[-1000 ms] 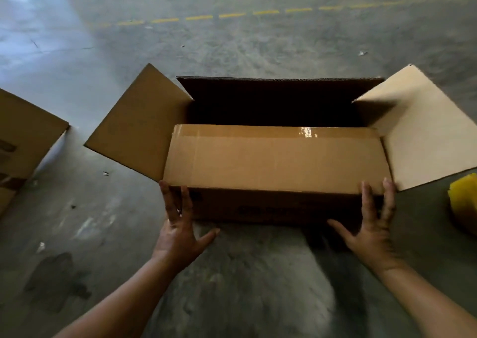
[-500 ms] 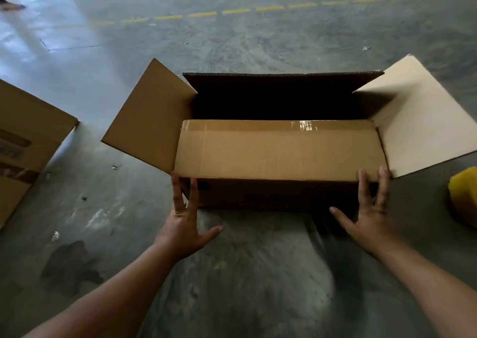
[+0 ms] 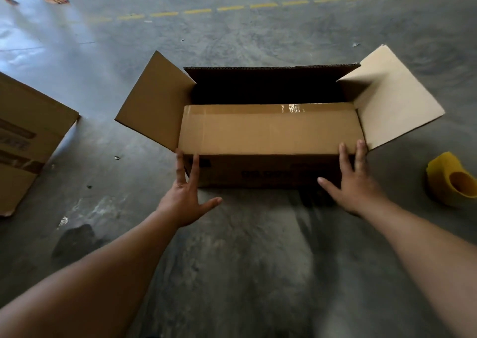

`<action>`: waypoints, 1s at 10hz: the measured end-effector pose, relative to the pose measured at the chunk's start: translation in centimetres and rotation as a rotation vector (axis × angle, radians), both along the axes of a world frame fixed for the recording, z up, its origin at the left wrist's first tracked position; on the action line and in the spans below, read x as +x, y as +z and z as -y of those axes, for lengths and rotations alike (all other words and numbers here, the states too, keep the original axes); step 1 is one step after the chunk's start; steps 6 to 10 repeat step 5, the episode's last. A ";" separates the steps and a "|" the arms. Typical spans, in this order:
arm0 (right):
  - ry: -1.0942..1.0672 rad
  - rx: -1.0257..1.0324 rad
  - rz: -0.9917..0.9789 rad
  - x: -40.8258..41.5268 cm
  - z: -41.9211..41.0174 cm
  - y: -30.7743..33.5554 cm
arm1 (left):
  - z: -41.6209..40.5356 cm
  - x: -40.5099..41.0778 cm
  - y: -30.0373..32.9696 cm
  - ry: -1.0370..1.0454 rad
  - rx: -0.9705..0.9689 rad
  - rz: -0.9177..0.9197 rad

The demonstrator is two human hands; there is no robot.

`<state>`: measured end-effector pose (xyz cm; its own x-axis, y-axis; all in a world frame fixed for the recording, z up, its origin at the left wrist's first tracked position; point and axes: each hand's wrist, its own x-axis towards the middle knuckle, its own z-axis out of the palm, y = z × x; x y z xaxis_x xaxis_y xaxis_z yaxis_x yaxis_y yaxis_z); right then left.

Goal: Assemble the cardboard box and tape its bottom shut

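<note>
Head view: we spread our open left hand (image 3: 186, 198) and right hand (image 3: 355, 185) apart across the cardboard box's (image 3: 268, 144) crosswise near flap, fingertips touching.

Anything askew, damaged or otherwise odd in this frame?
Nothing looks damaged. The cardboard box sits squarely on the floor, near flap folded in, side flaps splayed, both hands open at its near corners. Only oddity: a second person's hands on the floor, far left.
</note>
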<state>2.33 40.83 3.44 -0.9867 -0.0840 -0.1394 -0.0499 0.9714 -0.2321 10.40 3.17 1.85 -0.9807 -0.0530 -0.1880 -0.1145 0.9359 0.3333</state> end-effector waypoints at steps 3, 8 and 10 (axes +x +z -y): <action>-0.044 0.121 0.187 -2.8 0.9 4.0 | 0.0 -2.7 3.6 0.053 -0.086 0.165; -0.140 0.199 0.155 -3.8 2.8 8.2 | -0.9 -3.9 8.0 0.012 -0.297 -0.040; -0.140 0.199 0.155 -3.8 2.8 8.2 | -0.9 -3.9 8.0 0.012 -0.297 -0.040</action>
